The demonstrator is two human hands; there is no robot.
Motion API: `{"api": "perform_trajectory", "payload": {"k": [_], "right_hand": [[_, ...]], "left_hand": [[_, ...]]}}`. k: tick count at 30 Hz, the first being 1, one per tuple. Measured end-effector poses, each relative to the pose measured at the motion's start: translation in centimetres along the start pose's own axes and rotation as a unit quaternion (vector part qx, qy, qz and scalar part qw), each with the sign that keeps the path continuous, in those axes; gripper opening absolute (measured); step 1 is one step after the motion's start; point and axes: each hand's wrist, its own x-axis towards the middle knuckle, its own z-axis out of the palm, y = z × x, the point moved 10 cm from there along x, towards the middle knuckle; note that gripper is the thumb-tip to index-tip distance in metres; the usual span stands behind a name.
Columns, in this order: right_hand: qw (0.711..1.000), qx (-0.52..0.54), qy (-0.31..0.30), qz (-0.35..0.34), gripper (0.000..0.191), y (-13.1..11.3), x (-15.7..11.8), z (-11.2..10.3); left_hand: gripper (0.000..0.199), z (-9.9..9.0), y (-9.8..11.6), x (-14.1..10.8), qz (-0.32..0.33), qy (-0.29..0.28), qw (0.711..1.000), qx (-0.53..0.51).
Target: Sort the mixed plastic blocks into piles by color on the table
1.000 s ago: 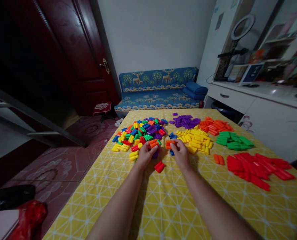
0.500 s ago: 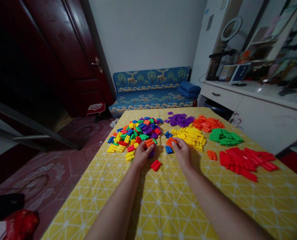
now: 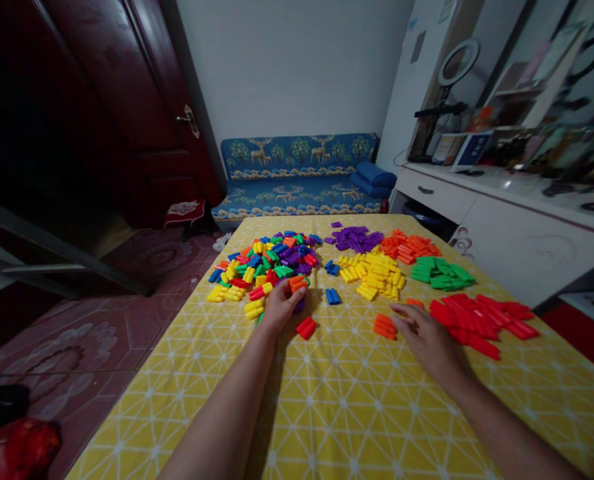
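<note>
My left hand (image 3: 281,308) is closed with its thumb and fingers around an orange plastic building block (image 3: 297,283), at the near edge of a mixed heap of coloured blocks (image 3: 271,260). My right hand (image 3: 429,340) is over the right half of the table, thumb and fingers apart. Just left of its fingertips lies another orange block (image 3: 385,327); whether they still touch is hard to tell. A further orange block (image 3: 415,303) is partly hidden behind the right hand. Between the hands lie a red block (image 3: 305,327) and a blue block (image 3: 333,297).
Piles sorted by colour lie on the yellow patterned tablecloth (image 3: 307,413): purple (image 3: 355,239), yellow (image 3: 377,273), orange (image 3: 409,247), green (image 3: 441,272) and red (image 3: 481,320). Small blue blocks (image 3: 331,267) sit near the yellow pile. A sofa (image 3: 297,180) stands beyond the table.
My right hand has moved right and nearer with an orange block, which now lies at its fingertips, and its fingers have parted. My left hand has stayed at the heap with its orange block.
</note>
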Motion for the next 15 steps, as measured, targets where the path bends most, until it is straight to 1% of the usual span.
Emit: {"api": "perform_trajectory", "payload": {"k": [2,3,4,7,9,11,13,14,15], "right_hand": [[0.996,-0.071,0.051,-0.016,0.034,-0.2,0.3,-1.4],[0.991,-0.112,0.066,-0.018,0.036,-0.1,0.5,-1.8],[0.985,-0.156,0.067,-0.012,0.037,0.1,0.9,-1.9],[0.96,-0.278,0.011,0.04,0.039,1.8,1.6,-0.9],[0.949,-0.309,-0.009,0.064,0.036,2.6,1.5,-0.2],[0.962,-0.265,0.018,0.059,0.034,2.2,1.2,-0.3],[0.984,-0.159,0.07,0.041,0.035,1.2,0.8,-0.9],[0.99,-0.107,0.085,0.028,0.036,0.6,0.6,-1.1],[0.994,-0.072,0.083,0.011,0.037,-0.1,0.4,-1.0]], "left_hand": [[0.045,0.0,0.1,0.0,0.004,-0.002,1.0,0.003],[0.045,0.0,0.1,0.0,0.005,-0.002,1.0,0.003],[0.045,0.0,0.1,-0.1,0.004,-0.002,1.0,0.003],[0.048,0.0,-0.1,-0.1,-0.004,-0.002,1.0,-0.003],[0.049,0.0,-0.2,0.0,-0.006,-0.005,1.0,-0.004],[0.048,0.1,-0.1,0.0,-0.003,-0.009,1.0,-0.002],[0.046,0.1,-0.1,0.0,0.0,-0.01,1.0,0.002],[0.046,0.1,-0.1,0.0,0.001,-0.009,1.0,0.005],[0.045,0.0,-0.1,0.0,0.001,-0.007,1.0,0.008]]}}
